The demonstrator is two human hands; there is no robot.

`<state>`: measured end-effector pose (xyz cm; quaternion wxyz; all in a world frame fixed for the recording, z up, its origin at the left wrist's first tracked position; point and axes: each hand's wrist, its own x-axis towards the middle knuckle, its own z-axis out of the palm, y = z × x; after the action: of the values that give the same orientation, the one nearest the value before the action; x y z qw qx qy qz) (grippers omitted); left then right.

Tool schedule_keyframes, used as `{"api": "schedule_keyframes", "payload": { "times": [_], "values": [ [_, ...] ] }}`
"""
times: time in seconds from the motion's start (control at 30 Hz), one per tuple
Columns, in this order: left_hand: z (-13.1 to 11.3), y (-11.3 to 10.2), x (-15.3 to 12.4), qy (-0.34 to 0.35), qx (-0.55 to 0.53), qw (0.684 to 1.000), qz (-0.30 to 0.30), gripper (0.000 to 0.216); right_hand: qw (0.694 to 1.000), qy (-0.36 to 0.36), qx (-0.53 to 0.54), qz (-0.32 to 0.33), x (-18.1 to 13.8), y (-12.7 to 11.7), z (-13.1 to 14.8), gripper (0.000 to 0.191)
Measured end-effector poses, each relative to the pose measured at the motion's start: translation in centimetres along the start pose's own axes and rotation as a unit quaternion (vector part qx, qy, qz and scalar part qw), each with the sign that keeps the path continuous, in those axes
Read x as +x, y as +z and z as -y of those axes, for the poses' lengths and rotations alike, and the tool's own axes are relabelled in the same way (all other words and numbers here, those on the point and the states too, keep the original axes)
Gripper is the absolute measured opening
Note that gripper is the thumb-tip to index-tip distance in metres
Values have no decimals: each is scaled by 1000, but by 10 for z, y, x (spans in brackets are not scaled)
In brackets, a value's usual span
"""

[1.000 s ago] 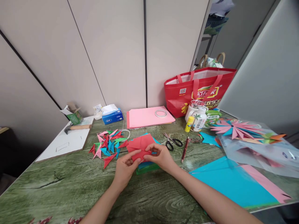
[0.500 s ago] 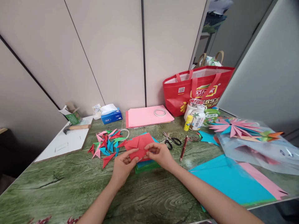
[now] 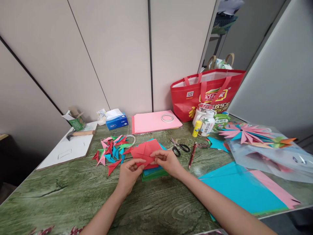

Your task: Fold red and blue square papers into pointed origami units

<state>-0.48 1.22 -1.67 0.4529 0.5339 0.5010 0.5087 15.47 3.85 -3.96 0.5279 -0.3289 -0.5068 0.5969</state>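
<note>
Beyond the grip, a blue rectangular tissue box sits leftward. A glossy red shopping bag stands rightward.

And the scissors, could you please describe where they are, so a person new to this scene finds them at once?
Find the big red bag at the back of the table. Come forward from it toward the right hand; the scissors lie just beyond that hand, left of the dark red pencil. Unlike the straight pencil, they have two black loop handles.
</note>
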Motion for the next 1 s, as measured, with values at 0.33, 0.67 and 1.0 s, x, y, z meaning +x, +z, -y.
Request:
{"api": "schedule_keyframes", "payload": {
  "times": [0.33,0.67,1.0],
  "values": [
    [-4,1,-3,27,4,1000,15,18,995,-32,-89,-30,1,-2,3,10],
    [8,-5,4,-14,-34,999,-8,22,970,-87,-223,-31,-3,-1,7,13],
    [-11,2,-4,-48,-119,989,81,74,959,-118,-257,-2,-5,-2,7,21]
  ]
}}
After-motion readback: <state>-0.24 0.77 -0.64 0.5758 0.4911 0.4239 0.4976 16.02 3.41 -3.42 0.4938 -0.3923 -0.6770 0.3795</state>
